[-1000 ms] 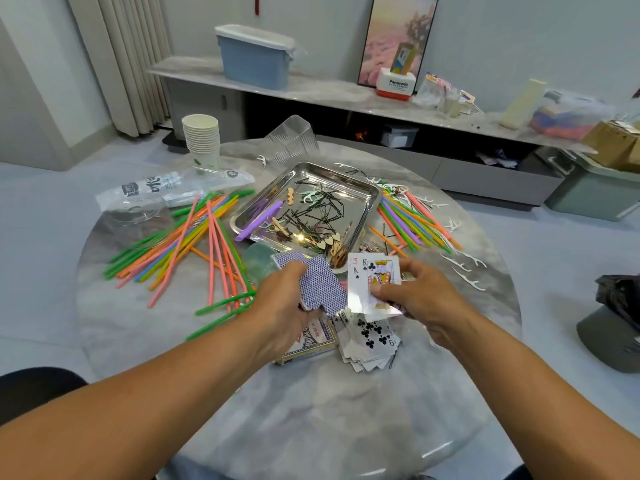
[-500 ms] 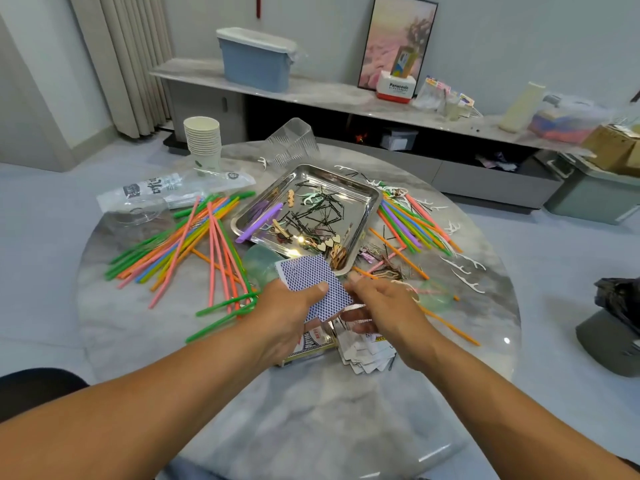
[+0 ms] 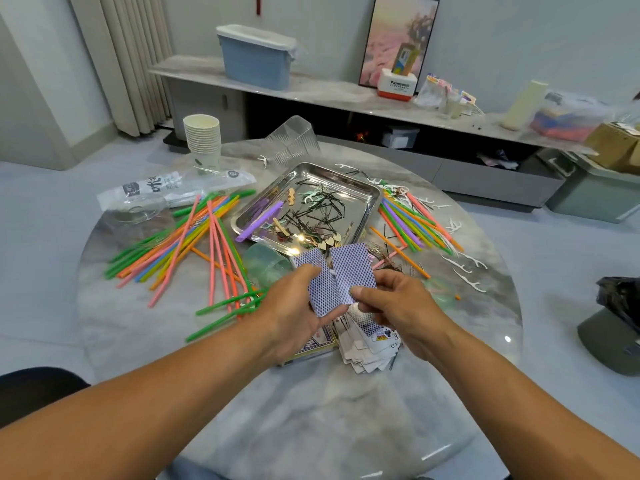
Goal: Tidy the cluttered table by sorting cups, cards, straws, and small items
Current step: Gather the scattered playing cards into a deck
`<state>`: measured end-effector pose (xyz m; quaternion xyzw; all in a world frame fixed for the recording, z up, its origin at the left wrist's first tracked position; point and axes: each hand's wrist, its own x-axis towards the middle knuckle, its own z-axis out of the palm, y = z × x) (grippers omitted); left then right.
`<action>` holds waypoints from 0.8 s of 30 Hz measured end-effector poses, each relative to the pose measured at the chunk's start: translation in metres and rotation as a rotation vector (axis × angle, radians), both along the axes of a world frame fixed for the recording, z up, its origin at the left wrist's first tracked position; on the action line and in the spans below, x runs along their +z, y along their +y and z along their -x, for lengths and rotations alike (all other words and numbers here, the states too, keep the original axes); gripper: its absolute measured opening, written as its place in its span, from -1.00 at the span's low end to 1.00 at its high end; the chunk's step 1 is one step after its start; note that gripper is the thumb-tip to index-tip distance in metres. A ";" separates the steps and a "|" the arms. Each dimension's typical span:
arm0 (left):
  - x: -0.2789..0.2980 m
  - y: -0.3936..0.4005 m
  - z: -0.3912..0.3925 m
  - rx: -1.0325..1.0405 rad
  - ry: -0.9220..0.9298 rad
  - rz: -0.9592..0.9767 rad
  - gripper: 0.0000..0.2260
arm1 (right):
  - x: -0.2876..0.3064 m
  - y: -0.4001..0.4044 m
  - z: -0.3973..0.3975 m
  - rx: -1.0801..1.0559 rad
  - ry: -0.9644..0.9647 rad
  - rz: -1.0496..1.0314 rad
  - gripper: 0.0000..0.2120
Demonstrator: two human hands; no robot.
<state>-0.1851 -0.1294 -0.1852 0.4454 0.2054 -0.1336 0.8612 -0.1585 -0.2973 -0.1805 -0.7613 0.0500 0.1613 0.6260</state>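
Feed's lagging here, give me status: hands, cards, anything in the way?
Left hand grips blue-backed cards; right hand pinches another card beside them. Loose pile on table below. Straws close left.

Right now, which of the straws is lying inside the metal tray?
The purple straw, lying at the left end of the metal tray beside the hairpins. The other straws lie on the table outside it.

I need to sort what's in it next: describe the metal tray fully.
The metal tray is a shallow, shiny rectangle with rounded corners and a raised rim, lying flat and angled at the table's middle. It holds black hairpins, a purple straw, small wooden hearts and a white floss pick. Neither hand touches it.
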 end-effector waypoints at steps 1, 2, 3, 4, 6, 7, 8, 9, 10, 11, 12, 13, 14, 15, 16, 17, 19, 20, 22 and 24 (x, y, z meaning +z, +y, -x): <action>0.000 -0.001 -0.001 0.004 -0.008 -0.014 -0.81 | 0.001 -0.003 -0.001 0.002 0.021 0.008 -0.91; -0.002 -0.003 -0.001 0.007 -0.023 -0.063 -0.81 | 0.002 -0.004 -0.001 0.021 0.040 0.021 -0.91; -0.003 -0.004 -0.001 0.008 -0.040 -0.127 -0.81 | 0.002 -0.004 0.000 0.051 0.053 0.035 -0.90; -0.005 -0.004 -0.001 0.007 -0.060 -0.194 -0.80 | 0.001 -0.003 0.002 0.081 0.059 0.044 -0.87; -0.008 -0.003 0.000 0.005 -0.088 -0.293 -0.78 | 0.000 0.002 0.005 0.121 0.055 0.046 -0.82; -0.009 -0.002 0.001 0.015 -0.095 -0.319 -0.77 | 0.000 0.003 0.006 0.132 0.047 0.035 -0.82; -0.010 0.000 0.001 0.026 -0.102 -0.330 -0.76 | 0.000 0.004 0.006 0.134 0.042 0.015 -0.84; -0.009 0.000 0.001 0.032 -0.107 -0.330 -0.76 | 0.001 0.004 0.006 0.126 0.041 -0.006 -0.86; -0.008 0.000 0.001 0.034 -0.112 -0.317 -0.76 | 0.002 0.004 0.006 0.111 0.047 -0.020 -0.87; -0.007 0.000 0.001 0.039 -0.109 -0.296 -0.77 | 0.003 0.004 0.006 0.089 0.056 -0.021 -0.88; -0.006 0.000 0.000 0.048 -0.094 -0.266 -0.79 | 0.003 0.003 0.005 0.064 0.061 -0.016 -0.89; -0.006 -0.001 -0.001 0.061 -0.065 -0.239 -0.81 | 0.003 0.003 0.005 0.034 0.046 -0.015 -0.90; -0.007 -0.001 -0.003 0.077 -0.037 -0.220 -0.81 | 0.002 0.003 0.004 -0.009 -0.004 -0.003 -0.92; -0.007 -0.001 -0.004 0.089 -0.015 -0.210 -0.80 | 0.001 0.002 0.003 -0.063 -0.103 0.041 -0.94; -0.008 -0.002 -0.005 0.097 0.003 -0.200 -0.78 | -0.001 0.001 0.002 -0.109 -0.253 0.144 -0.94; -0.007 -0.002 -0.005 0.097 0.013 -0.187 -0.76 | -0.002 -0.001 0.001 -0.119 -0.428 0.309 -0.94; -0.003 -0.002 -0.003 0.072 -0.005 -0.115 -0.72 | -0.007 0.001 0.004 0.000 -0.720 0.718 -0.90; -0.001 -0.002 -0.002 0.042 -0.025 -0.058 -0.68 | -0.008 0.006 0.008 0.087 -0.826 0.879 -0.87; 0.000 -0.003 0.001 -0.012 -0.065 0.016 -0.64 | -0.014 0.017 0.018 0.238 -0.942 1.038 -0.72; -0.005 -0.006 0.001 0.003 -0.079 -0.052 -0.75 | -0.016 0.023 0.023 0.292 -0.926 1.036 -0.61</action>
